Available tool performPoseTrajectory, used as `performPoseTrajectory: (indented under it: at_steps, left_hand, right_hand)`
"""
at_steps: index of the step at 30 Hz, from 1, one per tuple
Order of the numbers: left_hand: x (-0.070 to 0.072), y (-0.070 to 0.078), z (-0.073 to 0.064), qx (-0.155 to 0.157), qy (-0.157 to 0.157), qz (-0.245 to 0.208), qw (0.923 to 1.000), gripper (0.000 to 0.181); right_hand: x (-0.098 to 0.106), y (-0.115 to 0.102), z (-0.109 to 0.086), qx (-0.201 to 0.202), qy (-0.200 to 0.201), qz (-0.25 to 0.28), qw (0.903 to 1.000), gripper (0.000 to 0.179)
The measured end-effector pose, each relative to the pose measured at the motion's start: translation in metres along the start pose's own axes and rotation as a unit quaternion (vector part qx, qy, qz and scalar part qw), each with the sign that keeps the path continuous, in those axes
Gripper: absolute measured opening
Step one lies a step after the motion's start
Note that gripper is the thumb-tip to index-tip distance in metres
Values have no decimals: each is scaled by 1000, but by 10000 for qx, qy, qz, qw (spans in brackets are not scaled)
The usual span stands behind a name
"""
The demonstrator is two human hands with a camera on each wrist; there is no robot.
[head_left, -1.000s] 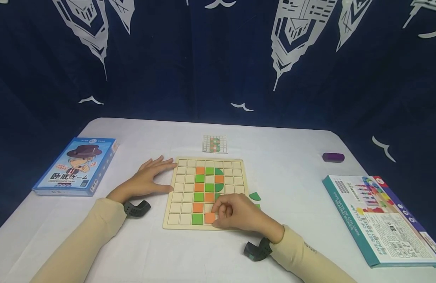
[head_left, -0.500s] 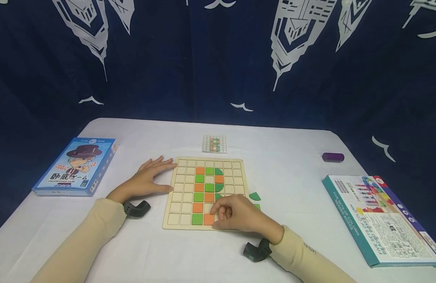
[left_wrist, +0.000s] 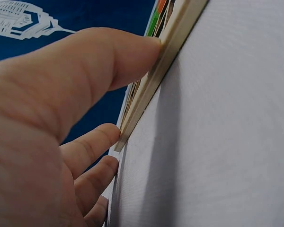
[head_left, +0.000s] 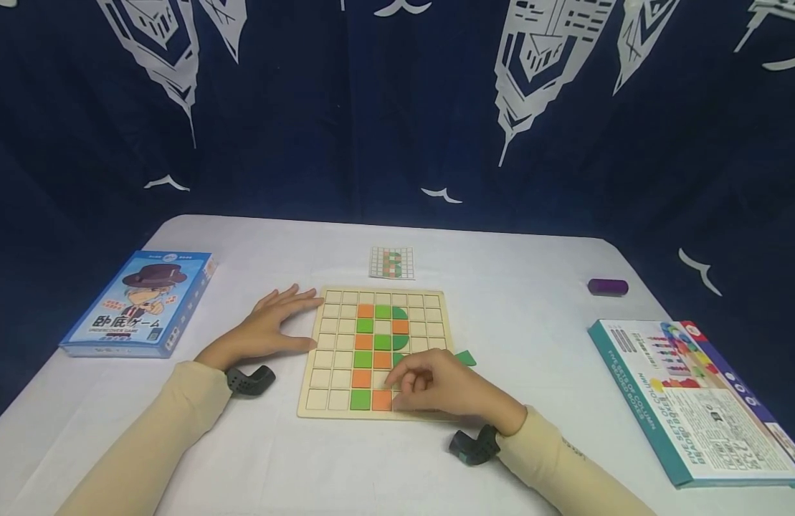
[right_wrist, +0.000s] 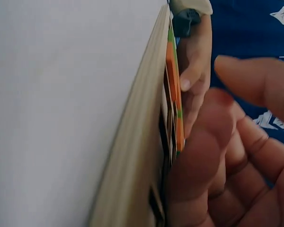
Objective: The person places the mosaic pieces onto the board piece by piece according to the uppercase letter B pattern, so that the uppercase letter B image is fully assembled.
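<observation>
A wooden grid board (head_left: 321,359) lies on the table, with orange and green squares and dark green curved pieces set in its cells. My left hand (head_left: 264,330) is spread flat at the board's left side. In the left wrist view, the thumb (left_wrist: 135,59) touches the board's edge. Over the lower right cells hovers my right hand (head_left: 439,387), fingers bent, just right of an orange square tile (head_left: 381,400) in the bottom row. The right wrist view has thumb and index finger apart, with nothing between them. This hand hides several cells.
Beyond the board lies a small pattern card (head_left: 392,263). A loose green piece (head_left: 466,357) is right of the board. A blue game box (head_left: 139,304) stands left, a white-and-teal box (head_left: 700,401) right, and a purple cylinder (head_left: 607,287) behind it.
The orange tile has settled into the bottom row beside the green square. My right hand has let go of it and shifted slightly right. The left hand has stayed put.
</observation>
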State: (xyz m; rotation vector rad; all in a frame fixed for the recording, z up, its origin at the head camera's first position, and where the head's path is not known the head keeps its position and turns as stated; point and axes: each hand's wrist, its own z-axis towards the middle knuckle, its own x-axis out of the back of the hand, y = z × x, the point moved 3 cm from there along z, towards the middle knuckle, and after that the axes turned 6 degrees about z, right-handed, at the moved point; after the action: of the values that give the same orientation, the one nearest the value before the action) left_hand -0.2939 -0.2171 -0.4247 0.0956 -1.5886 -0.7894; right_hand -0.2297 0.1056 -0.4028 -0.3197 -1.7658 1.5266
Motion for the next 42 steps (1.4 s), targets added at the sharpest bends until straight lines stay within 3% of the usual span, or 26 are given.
performPoseTrajectory:
  at_steps: [6,12,21,28,36,42]
  left_hand:
    - [0,1,0,-18,-9,-4,10000,88]
    - [1,1,0,-3,-13,-23,10000,88]
    - [1,2,-1,5,4,-28,10000,88]
    - [1,2,-1,-19,1,-16,10000,87]
    - [1,2,0,7,-10,-4,10000,87]
    - [1,2,0,21,-3,-16,10000,87]
  right_hand:
    - [13,-3,-4,68,-357,386,9986,19]
    - [36,-2,-8,-116,-353,463,9982,22]
    - [76,11,-19,-618,271,307,9972,23]
    - [97,28,-29,-1194,732,303,9897,27]
    - [114,44,-38,-1347,1072,390,9843,31]
    - [117,49,-40,-1329,1061,449,9844,32]
